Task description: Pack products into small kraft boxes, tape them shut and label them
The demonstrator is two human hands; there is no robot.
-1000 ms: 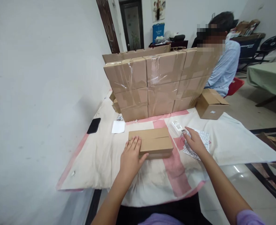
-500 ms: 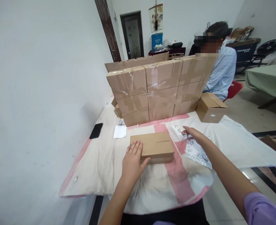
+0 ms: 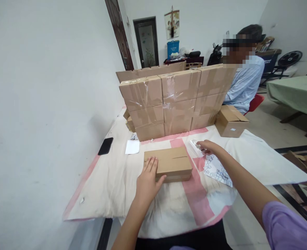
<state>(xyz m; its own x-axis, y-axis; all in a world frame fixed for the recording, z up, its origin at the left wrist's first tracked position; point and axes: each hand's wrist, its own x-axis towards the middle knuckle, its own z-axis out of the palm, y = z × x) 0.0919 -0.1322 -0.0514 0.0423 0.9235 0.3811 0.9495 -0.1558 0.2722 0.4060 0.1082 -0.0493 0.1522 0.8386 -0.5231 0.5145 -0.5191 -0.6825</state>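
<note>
A closed cardboard box (image 3: 172, 159) lies on the cloth-covered table in front of me. My left hand (image 3: 148, 173) rests flat over its left end, fingers stretched across the top and thumb spread at the front edge. Right of the box, my right hand (image 3: 207, 147) has its fingers closed around a small white tape dispenser (image 3: 197, 150), which looks blurred. Beneath and beside that hand lies a patterned sheet (image 3: 217, 170) with blue-grey outlines on white.
A wall of taped cardboard boxes (image 3: 179, 100) stands behind, with a single box (image 3: 231, 121) at its right. On the left are a black phone (image 3: 105, 146) and white paper (image 3: 132, 147). A person in a light blue shirt (image 3: 247, 80) sits beyond the wall.
My right hand has moved slightly left and its fingers have closed on the tape dispenser. My left hand stays on the box. The view has shifted a little.
</note>
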